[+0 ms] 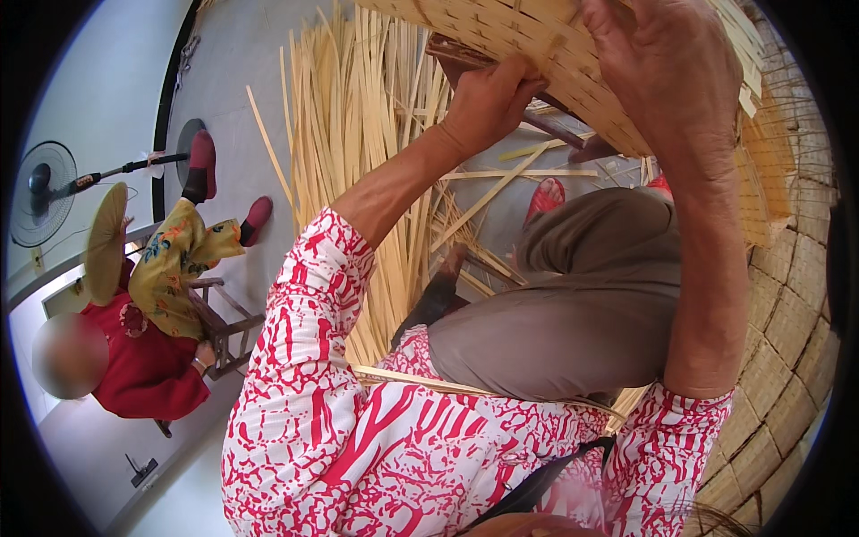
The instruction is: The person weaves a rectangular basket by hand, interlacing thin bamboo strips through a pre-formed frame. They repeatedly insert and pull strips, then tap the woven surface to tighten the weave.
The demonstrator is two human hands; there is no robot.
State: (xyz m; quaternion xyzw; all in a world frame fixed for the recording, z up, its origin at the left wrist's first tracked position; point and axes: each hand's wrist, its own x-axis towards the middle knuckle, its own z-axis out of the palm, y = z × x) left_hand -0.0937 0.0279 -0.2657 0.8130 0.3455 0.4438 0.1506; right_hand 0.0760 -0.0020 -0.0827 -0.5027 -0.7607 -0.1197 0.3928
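A woven bamboo piece [528, 31] slopes across the top of the view, its upper part cut off by the frame. My left hand [501, 94] is closed at its lower left edge, thumb and fingers pinched against the weave. Over its right side bends my right hand [667, 76], gripping it with fingers curled; some fingertips are hidden. Beneath the weave, dark wooden bars [555, 125] show, close to my left hand. A thin bamboo strip [420, 380] lies across my lap.
Long loose bamboo strips [358, 134] cover the floor ahead and to the left. Large woven bamboo work [761, 430] curves along my right side. At far left, a person in red [148, 376] sits on a wooden chair [228, 327] holding a round fan, beside a standing electric fan [45, 192].
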